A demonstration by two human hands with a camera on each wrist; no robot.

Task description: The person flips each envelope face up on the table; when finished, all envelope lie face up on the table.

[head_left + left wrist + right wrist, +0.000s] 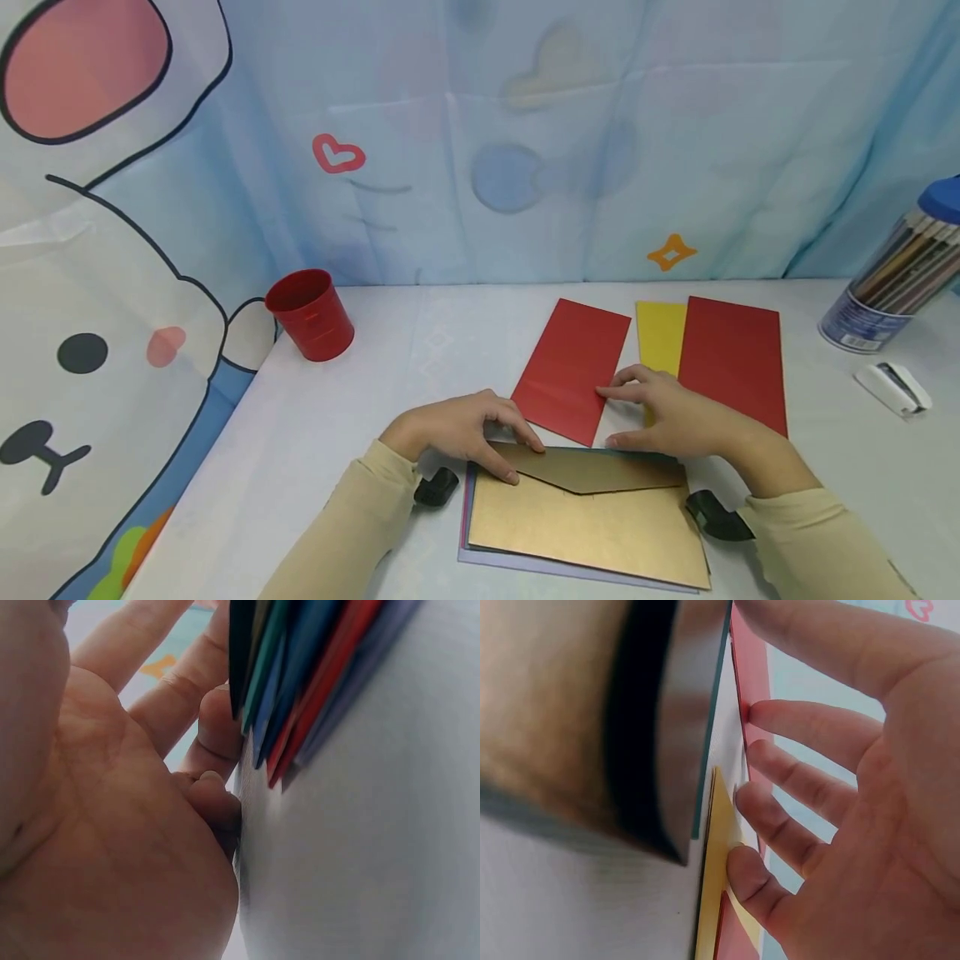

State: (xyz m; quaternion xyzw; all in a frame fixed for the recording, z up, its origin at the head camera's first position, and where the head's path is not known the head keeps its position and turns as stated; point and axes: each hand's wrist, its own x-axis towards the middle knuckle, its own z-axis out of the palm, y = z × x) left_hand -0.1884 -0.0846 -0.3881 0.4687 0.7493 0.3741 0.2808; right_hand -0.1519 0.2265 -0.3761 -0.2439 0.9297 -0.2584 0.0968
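Both hands work at the lower centre of the head view, just above a stack of coloured sheets (525, 560) topped by a gold envelope (592, 521) with its flap folded down. Left hand (457, 429) lies at the envelope's upper left corner, fingers fairly straight and pressing on the flap's edge, the thumb reaching down onto the gold paper; it grasps nothing. In the left wrist view the same fingers (217, 727) touch the fanned edges of the stack, where green, blue and red sheets show one over another.

Right hand (671, 412) sits to the right of centre, fingers spread and flat, released. Its fingertips rest on the lower right corner of a small red paper (573, 367), and its palm covers the lower end of a yellow paper (660, 333). The right wrist view shows those fingertips (761, 712) pressing against the red sheet's edge, with the yellow sheet beneath the lower fingers.

A larger red paper (735, 362) lies just right of the yellow one, overlapping it. At centre left stands a red cup (311, 315). At the far right edge a clear tub of pencils (896, 275) leans, with a small white stapler (892, 387) below it. All of this sits on a pale table (337, 417) before a blue cartoon-printed curtain (562, 125).
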